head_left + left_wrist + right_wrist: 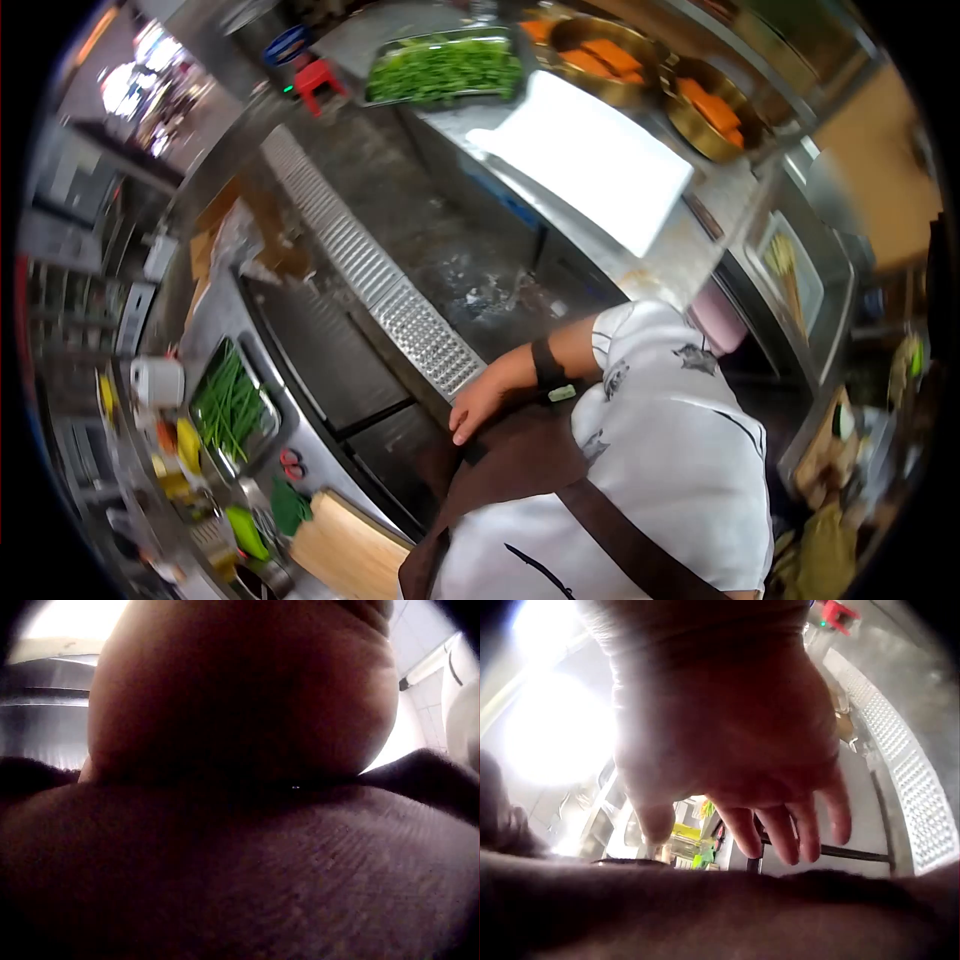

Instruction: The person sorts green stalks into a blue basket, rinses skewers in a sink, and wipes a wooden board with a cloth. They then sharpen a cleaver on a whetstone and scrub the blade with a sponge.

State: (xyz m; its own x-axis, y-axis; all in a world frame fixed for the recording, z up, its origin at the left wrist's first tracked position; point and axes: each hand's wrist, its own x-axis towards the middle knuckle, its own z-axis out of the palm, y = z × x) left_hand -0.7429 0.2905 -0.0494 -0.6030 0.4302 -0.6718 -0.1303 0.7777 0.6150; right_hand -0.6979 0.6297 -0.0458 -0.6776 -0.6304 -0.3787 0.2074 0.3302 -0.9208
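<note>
My right hand (480, 403) hangs in front of the brown apron (530, 455), a black band (547, 362) round its wrist. Seen close up in the right wrist view, the same hand (727, 742) has loosely extended fingers (780, 836) set a little apart, and nothing lies in its palm. Only the fleshy part of my left hand (240, 690) shows, dark and very near the camera in the left wrist view. Its fingers are hidden, so I cannot tell what they hold. The head view does not include the left hand.
A metal drain grate (365, 262) crosses the floor. On the left counter are a tray of long green stalks (232, 405), red scissors (291, 463) and a wooden board (345, 550). Opposite stand chopped greens (445, 70), a white board (590, 160) and pots with orange pieces (710, 108).
</note>
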